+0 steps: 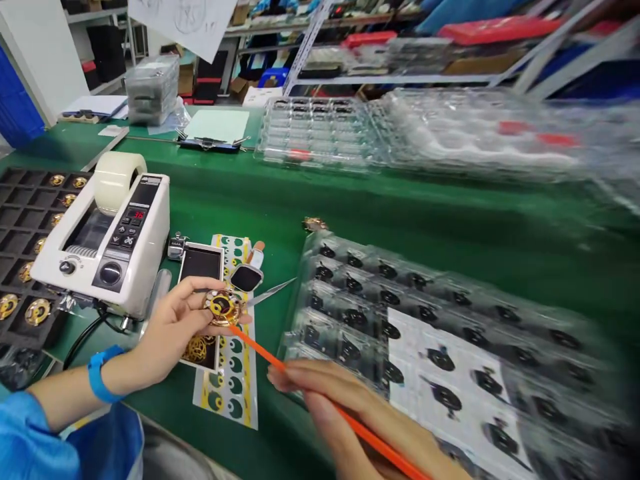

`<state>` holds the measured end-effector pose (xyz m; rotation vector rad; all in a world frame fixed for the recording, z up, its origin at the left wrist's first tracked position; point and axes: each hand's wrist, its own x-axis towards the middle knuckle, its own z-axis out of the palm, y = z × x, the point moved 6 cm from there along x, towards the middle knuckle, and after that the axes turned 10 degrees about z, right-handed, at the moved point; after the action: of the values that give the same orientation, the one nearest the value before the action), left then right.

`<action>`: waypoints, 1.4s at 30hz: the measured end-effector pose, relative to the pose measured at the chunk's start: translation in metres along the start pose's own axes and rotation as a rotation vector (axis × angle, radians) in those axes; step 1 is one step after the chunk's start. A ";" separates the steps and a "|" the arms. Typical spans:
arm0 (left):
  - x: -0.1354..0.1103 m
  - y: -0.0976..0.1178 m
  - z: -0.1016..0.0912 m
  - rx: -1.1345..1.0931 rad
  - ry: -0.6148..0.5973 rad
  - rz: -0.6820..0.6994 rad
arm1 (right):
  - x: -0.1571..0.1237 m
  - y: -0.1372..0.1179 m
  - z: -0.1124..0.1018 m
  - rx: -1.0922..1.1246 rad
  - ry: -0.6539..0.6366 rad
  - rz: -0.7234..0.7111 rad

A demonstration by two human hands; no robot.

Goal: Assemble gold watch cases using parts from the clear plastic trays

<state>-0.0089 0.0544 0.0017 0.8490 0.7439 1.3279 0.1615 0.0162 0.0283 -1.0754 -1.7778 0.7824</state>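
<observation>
My left hand (167, 330) grips a round gold part (225, 308) with a black and yellow centre, thumb and fingers pinched on its rim. An orange stick (257, 349) is held in my right hand (350, 410), its tip at the lower edge of the gold part; whether they touch I cannot tell. Beneath the left hand lie a sheet of yellow and green stickers (246, 393) and a white-edged frame (220, 267) with a dark inside. A smartwatch (247, 277) and pointed metal tweezers (273, 291) sit just beyond the gold part.
A white tape dispenser (157, 230) stands at left, beside a black compartment tray (15, 220) with several gold parts. A small metal counter (177, 247) is near it. Clear plastic trays (367, 260) of black parts fill the right side. A clipboard (215, 127) lies behind.
</observation>
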 end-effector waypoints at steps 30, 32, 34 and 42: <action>-0.009 -0.031 -0.004 -0.034 0.086 -0.285 | 0.004 0.005 0.030 -0.287 0.014 -0.293; -0.009 -0.032 -0.006 -0.025 0.112 -0.298 | -0.002 0.001 0.037 -0.417 -0.005 -0.437; -0.009 -0.033 -0.009 -0.007 0.128 -0.307 | -0.005 -0.001 0.041 -0.517 -0.037 -0.546; -0.005 -0.031 -0.011 0.057 0.090 -0.295 | 0.001 0.006 0.014 -0.276 0.064 -0.298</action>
<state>-0.0029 0.0491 -0.0301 0.6965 0.9429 1.0902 0.1505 0.0191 0.0178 -0.9652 -1.9717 0.3248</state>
